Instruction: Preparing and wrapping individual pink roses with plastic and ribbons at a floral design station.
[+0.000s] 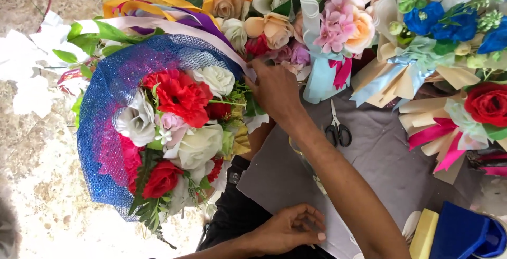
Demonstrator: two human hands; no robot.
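My right hand [275, 91] is stretched forward, arm running up from the lower right across the grey sheet [380, 153], knuckles up, fingers curled down at the bouquet's [174, 127] right edge; the fingertips are tucked under, pinched on the end of a pale ribbon [174, 26] as far as I can tell. My left hand [288, 230] sits low near my lap, palm down, fingers loosely bent and spread on the near edge of the grey sheet, pressing it, clamped on nothing. The bouquet lies left of centre, tipped toward me, over the mottled stone floor [42, 185]: red, white and pale pink flowers with green leaves, cupped in blue glitter mesh [100, 111] that arcs around its left and top. The pale ribbon sweeps over the mesh's upper rim to my right hand, with purple and yellow ribbons behind it. Just right of my wrist, scissors [337, 129] lie on the sheet, blades pointing away. Beyond my hand, more bouquets crowd the top: peach and pink ones in a light blue wrap [325, 76], blue flowers [438, 18] in cream paper, a red rose [488, 103] at far right. White flowers [31, 58] lie at far left. A yellow block [425, 232] and a blue container [467, 235] sit at the lower right.
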